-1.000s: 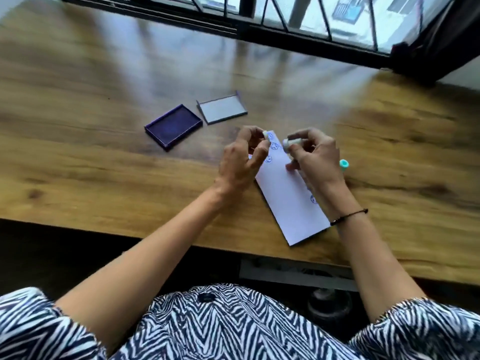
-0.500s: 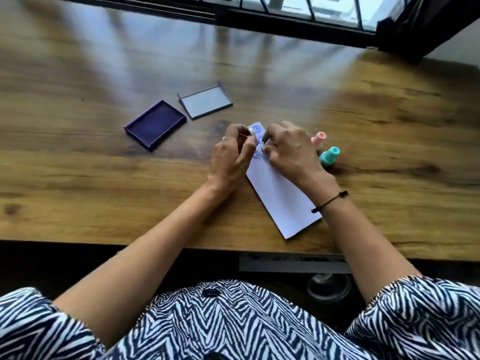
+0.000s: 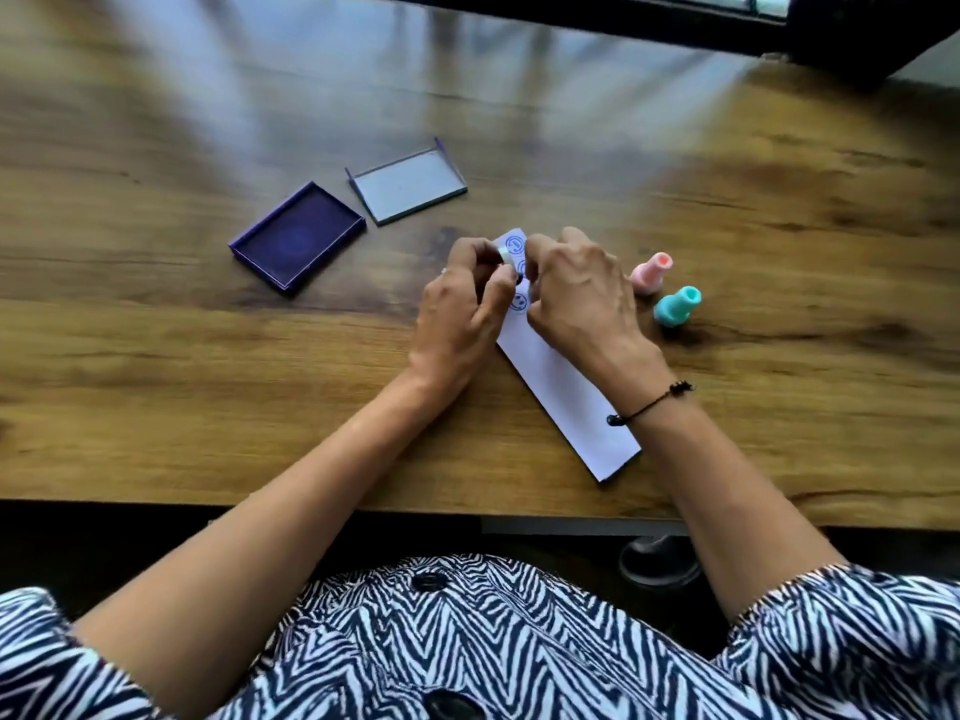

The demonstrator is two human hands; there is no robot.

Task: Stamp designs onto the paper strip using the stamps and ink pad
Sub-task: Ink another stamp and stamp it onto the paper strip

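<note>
Two small plastic stamps stand near the wooden tabletop's right side: one pink stamp point(image 3: 652, 272), one teal stamp point(image 3: 677, 305). A third small white stamp-like piece point(image 3: 505, 255) sits pinched between the fingers; kind unclear. One open purple rectangular ink pad point(image 3: 297, 235). One clear lid point(image 3: 408, 186) beside it. One white paper strip point(image 3: 569, 402) bearing three visible blue round prints. Two hands.

Daylight glare across table point(image 3: 156, 356) (window side); edges blurry.

White paper strip point(image 3: 563, 402) with blue stamps, open purple ink pad point(image 3: 297, 236) left.
</note>
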